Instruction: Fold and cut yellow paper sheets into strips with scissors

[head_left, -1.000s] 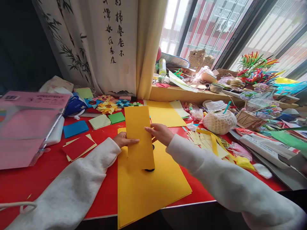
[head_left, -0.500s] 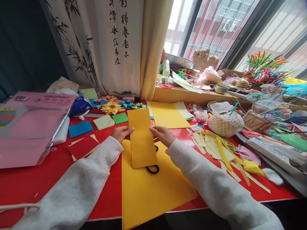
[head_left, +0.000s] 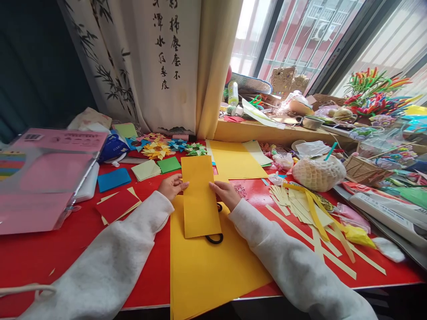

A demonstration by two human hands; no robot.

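Paper, an orange strip (head_left: pixel 200 195), lies lengthwise between both hands: the left hand (head_left: pixel 171 186) pinches its left edge, the right hand (head_left: pixel 226 194) holds its right edge with fingers flat on it. It rests over scissors (head_left: pixel 215 238) on a stack of orange sheets (head_left: pixel 207 271) that overhangs the red counter (head_left: pixel 40 255) at its near edge. Open room lies left of the stack. Pale strips (head_left: pixel 300 209) crowd the right; red squares (head_left: pixel 116 205) and folded stars (head_left: pixel 156 149) sit left and beyond.

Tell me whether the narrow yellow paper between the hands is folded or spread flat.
Cannot tell for sure. The yellow strip lies flat, left hand and right hand at its edges; no crease or doubled layer shows.
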